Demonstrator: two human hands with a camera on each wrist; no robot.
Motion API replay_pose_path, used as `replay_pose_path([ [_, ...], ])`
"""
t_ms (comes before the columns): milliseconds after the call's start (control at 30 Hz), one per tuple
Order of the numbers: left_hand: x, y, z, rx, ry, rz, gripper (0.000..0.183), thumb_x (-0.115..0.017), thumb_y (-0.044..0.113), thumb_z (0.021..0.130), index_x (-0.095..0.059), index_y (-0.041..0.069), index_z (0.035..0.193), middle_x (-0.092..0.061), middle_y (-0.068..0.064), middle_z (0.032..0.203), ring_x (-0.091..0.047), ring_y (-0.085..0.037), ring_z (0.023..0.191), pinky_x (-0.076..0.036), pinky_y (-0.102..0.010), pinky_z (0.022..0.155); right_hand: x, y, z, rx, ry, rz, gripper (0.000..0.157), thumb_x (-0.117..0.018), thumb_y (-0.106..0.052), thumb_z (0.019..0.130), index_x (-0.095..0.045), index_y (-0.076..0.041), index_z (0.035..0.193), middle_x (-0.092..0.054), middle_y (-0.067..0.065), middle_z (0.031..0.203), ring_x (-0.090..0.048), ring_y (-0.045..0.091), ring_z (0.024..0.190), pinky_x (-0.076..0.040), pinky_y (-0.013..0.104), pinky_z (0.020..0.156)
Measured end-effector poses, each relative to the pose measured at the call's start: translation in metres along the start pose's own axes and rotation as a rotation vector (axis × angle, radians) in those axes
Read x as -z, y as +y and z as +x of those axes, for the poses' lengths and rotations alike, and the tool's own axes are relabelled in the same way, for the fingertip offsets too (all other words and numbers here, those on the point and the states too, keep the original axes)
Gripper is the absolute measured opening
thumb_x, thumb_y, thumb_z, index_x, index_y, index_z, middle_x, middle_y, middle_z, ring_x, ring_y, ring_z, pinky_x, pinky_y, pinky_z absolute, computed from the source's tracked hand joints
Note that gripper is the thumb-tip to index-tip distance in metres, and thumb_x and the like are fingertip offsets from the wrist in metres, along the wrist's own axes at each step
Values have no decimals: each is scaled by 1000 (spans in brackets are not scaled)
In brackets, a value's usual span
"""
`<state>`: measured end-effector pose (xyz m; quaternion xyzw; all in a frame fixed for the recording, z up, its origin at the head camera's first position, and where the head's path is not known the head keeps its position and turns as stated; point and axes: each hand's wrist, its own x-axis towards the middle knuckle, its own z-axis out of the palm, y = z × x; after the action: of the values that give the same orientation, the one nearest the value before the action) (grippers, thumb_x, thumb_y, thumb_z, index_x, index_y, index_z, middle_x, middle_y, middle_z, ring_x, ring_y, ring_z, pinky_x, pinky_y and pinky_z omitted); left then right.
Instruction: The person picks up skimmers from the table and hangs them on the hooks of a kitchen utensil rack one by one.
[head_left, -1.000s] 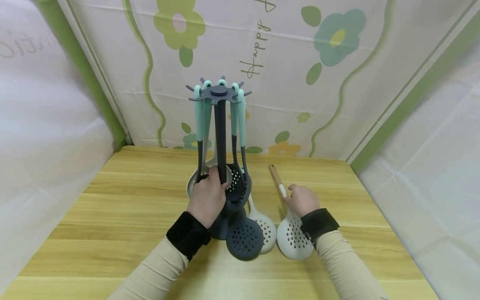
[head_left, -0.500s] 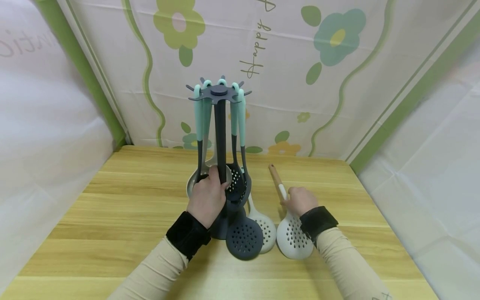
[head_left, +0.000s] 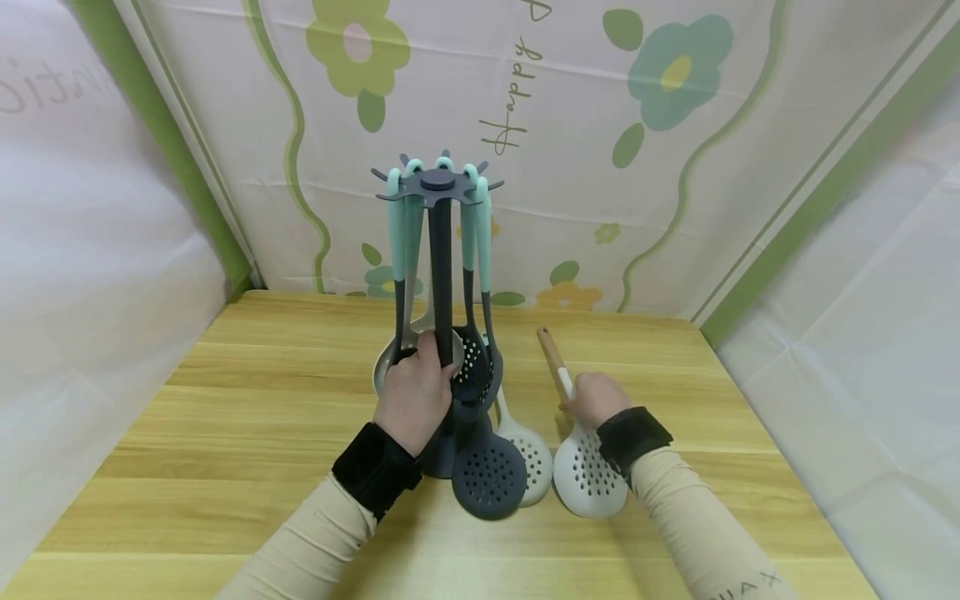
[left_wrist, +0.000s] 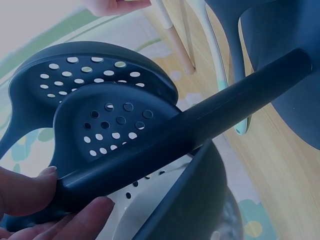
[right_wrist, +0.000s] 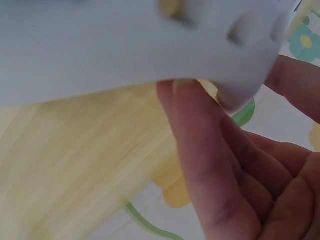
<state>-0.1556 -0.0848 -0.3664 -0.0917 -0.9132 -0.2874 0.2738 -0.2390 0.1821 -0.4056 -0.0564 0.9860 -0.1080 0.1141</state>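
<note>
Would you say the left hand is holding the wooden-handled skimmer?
No, the left hand grips the utensil stand; the right hand holds that skimmer.

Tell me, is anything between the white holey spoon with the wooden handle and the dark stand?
Yes, two things. The pale holey spoon lies next to the wooden-handled spoon, and the dark holey spoon overlaps it, closer to the stand.

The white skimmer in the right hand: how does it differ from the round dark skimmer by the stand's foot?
The white skimmer has a pale head; the dark skimmer has a dark blue one. The right hand grips the white skimmer; no hand visibly touches the dark skimmer. The dark skimmer partly covers another pale skimmer; the white skimmer covers none. Both have round heads with many holes.
</note>
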Motion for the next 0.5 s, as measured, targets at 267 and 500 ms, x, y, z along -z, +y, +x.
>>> replay_pose_path([
  [267, 1, 1, 0, 6, -2, -4, 29, -69, 7, 92, -49, -7, 109, -63, -15, 68, -62, -26, 53, -42, -32, 46, -2, 3, 7, -19, -51, 41, 26, -76, -17, 85, -64, 4, 94, -61, 10, 72, -59, 19, 59, -48, 25, 48],
  [500, 1, 0, 1, 6, -6, -4, 28, -68, 8, 93, -49, -6, 108, -62, -15, 67, -62, -25, 52, -41, -31, 46, -2, 6, 13, -45, -93, 91, 26, -77, -17, 83, -62, 2, 93, -62, 11, 73, -61, 19, 54, -48, 24, 43],
])
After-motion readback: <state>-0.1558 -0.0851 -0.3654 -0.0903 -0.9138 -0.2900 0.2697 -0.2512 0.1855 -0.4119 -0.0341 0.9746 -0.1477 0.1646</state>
